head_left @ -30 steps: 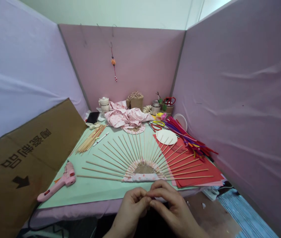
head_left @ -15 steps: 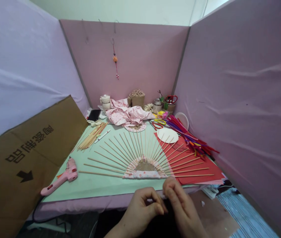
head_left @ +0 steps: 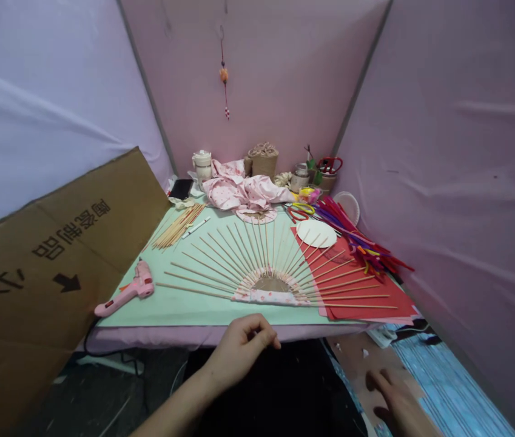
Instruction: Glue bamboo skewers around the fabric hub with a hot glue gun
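My left hand (head_left: 249, 345) is above my lap, just in front of the table edge. Its fingers are curled in against the thumb, and whatever they may hold is hidden. My right hand (head_left: 397, 402) is low on the right, beyond the table's front edge, with its fingers apart and nothing visible in them. On the table lies a half-round fan frame of thin sticks (head_left: 202, 290), spread out from a patterned fabric-covered base (head_left: 273, 296). Neither hand touches it.
A pink glue gun (head_left: 132, 291) lies at the left, beside a cardboard sheet (head_left: 116, 182). Loose sticks (head_left: 179, 227), a white pen (head_left: 196, 227), crumpled pink fabric (head_left: 248, 193), scissors (head_left: 300, 211), pipe cleaners (head_left: 352, 233) and red paper (head_left: 366, 303) are farther back and right.
My hands were close together, pinching, in front of the table. The right hand has moved away right and down and opened; the left has shifted left. The view has tilted down.
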A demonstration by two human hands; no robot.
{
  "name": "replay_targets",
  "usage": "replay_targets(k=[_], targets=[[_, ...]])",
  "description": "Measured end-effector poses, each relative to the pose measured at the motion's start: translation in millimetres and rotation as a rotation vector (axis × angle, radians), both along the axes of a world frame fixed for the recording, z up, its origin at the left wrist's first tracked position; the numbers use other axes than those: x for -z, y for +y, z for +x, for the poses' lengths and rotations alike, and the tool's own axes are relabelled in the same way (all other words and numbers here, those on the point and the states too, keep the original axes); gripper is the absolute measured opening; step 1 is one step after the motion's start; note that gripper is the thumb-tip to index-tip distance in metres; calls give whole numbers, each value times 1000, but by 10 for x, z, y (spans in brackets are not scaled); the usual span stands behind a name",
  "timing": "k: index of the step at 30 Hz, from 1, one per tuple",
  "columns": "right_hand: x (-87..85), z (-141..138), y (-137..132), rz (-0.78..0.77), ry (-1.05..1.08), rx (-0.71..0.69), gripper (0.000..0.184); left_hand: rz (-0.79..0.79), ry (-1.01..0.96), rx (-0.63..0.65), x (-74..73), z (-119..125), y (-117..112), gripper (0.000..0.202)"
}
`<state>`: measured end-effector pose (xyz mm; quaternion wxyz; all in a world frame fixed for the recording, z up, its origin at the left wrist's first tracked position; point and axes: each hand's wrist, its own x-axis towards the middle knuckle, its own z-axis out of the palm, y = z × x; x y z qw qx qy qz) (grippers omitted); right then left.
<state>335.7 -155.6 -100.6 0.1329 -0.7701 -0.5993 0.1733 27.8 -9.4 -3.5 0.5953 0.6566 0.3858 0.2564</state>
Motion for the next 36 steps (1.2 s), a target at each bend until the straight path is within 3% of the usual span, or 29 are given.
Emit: replay_targets(k=[2,5,9,12,14,16,18,23,26,32,36], targets=[[31,47,-65,-55,23,-27,7,14,20,-9,12,-43,22,28],[-35,58,-27,-78,77,-74,19,48,79,-29,13,-110,47,27],[-289,-45,124,-52,144,-130,32,187,181,-47,-3,-198,94,27],[-554,-210,236,-29,192,-173,33,455,246,-61,-6,-221,168,21],[-743,-359,355,83,199,-211,34,668,296,-64,2,-199,235,16],[-904,-515,545,263,182,-236,30,828,367,-33,14,-146,314,32],[-1000,-648,807,392,157,-301,41,910,448,25,24,-75,404,52],[-952,-792,1508,390,122,-494,81,872,523,157,23,55,666,78],[-899,-787,1749,336,113,-586,100,832,527,199,4,60,814,89],[-966,-752,1890,274,93,-675,105,751,555,272,-83,61,970,95],[-1101,-704,1932,270,103,-672,98,788,534,279,-167,128,1011,82]])
